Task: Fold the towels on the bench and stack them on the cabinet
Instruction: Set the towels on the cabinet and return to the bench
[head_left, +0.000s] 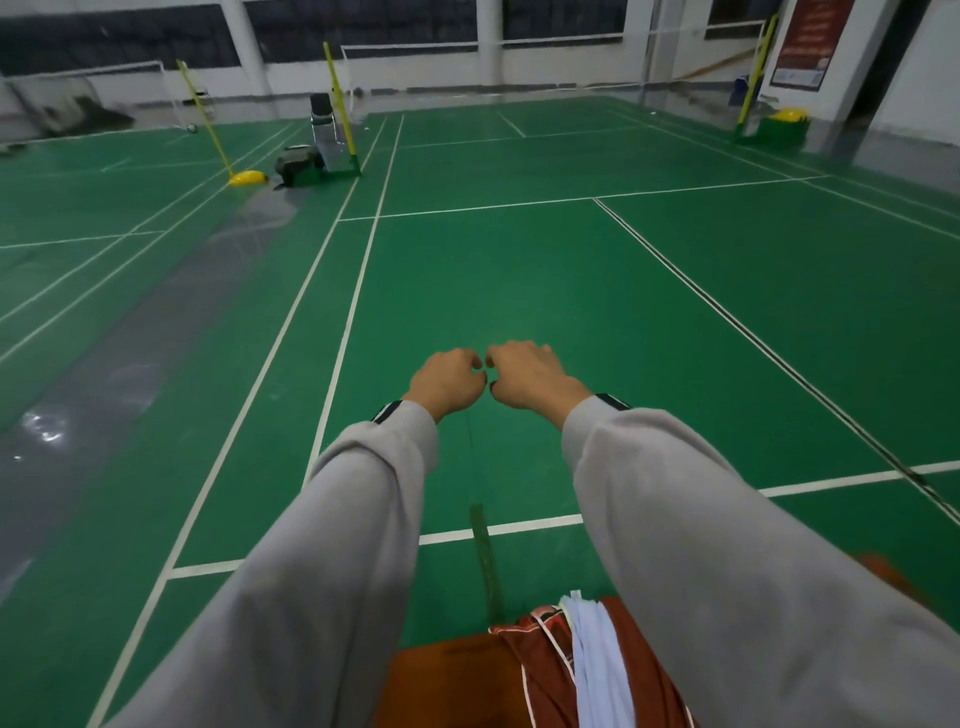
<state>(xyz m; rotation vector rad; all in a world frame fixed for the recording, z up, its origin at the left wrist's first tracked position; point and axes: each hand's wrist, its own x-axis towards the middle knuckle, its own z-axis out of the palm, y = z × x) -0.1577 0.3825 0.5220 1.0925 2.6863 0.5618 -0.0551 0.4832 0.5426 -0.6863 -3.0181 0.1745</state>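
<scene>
At the near edge of the worktop (441, 680) lies a maroon towel (540, 670) with white piping, with a pale towel (597, 665) lying on it. Beyond, my left grip (447, 384) and right grip (530, 379), fingers curled, pinch a green towel (483, 540) that hangs edge-on over the green court floor (519, 260). The writing on the far red banner (810, 41) is too blurred to read.

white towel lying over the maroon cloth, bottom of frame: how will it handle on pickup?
Likely floppy: the white towel lies in soft lengthwise folds and will probably sag from any pinch point. Probably light, since it looks thin. It may tug the maroon cloth along, because the two overlap on the orange bench.
</scene>
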